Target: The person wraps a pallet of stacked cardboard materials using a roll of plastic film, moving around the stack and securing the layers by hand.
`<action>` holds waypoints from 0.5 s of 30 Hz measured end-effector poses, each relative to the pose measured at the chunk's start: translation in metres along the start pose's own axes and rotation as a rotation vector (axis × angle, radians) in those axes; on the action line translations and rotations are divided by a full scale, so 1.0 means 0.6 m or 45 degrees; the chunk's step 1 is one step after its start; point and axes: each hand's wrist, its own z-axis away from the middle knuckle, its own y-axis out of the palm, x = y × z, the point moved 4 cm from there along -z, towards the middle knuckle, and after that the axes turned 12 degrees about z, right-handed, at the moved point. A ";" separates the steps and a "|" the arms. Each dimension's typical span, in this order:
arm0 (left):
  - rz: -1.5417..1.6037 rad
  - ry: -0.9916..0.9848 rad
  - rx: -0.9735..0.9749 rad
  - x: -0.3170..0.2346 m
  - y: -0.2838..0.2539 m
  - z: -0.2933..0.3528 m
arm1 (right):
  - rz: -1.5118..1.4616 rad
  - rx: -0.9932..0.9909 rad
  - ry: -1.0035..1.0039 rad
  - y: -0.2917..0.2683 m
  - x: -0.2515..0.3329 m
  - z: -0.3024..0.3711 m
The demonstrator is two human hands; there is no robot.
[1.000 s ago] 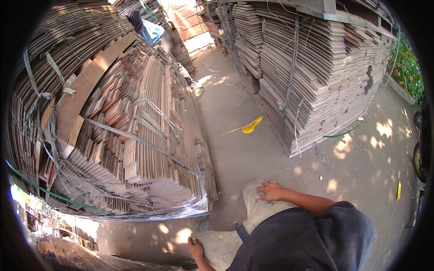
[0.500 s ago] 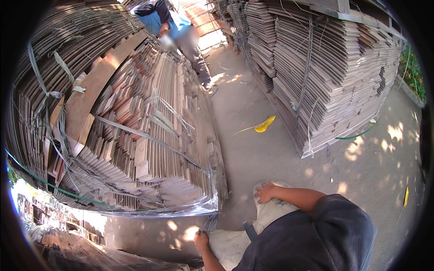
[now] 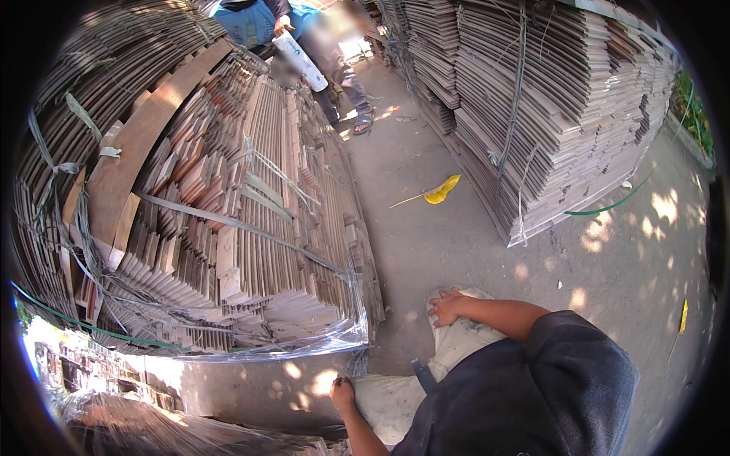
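Observation:
My right hand point(image 3: 447, 307) lies on my right knee, its fingers spread over the pale, stained trousers point(image 3: 465, 334). It holds nothing. Lower down, my left hand point(image 3: 343, 393) rests at my left knee. Its fingers look bent and mostly turned out of sight, so whether they are closed does not show. Close in front of it stands a big bundle of flattened brown cardboard point(image 3: 266, 251), tied with grey straps and wrapped in clear film at its near lower edge. Neither hand touches the bundle.
Another tall cardboard stack point(image 3: 525, 137) stands across the aisle. A yellow leaf point(image 3: 441, 190) lies on the grey ground between them. At the far end a co-worker in sandals holds a white printed roll or packet point(image 3: 299, 62). Film-wrapped material point(image 3: 152, 425) lies at lower left.
The far co-worker has shifted, with the feet now nearer in the aisle, and a white roll or packet now shows plainly in the hand. My view has shifted slightly; both my hands stay at my knees.

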 end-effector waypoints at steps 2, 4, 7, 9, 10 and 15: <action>-0.002 0.006 -0.007 0.000 0.001 -0.003 | -0.008 0.005 -0.005 0.000 -0.001 0.000; 0.000 0.024 -0.024 0.013 0.004 -0.016 | -0.008 -0.007 -0.014 -0.002 -0.001 -0.001; 0.040 0.036 -0.024 0.027 0.007 -0.022 | 0.008 -0.006 -0.019 -0.006 0.004 -0.002; 0.029 0.029 -0.019 0.015 0.007 -0.017 | 0.002 0.004 -0.016 -0.003 0.000 0.000; 0.024 0.025 -0.018 0.010 0.008 -0.014 | -0.002 0.005 -0.018 -0.001 -0.002 0.001; 0.013 0.015 -0.022 0.012 0.006 -0.014 | -0.014 0.001 -0.030 -0.002 -0.002 0.000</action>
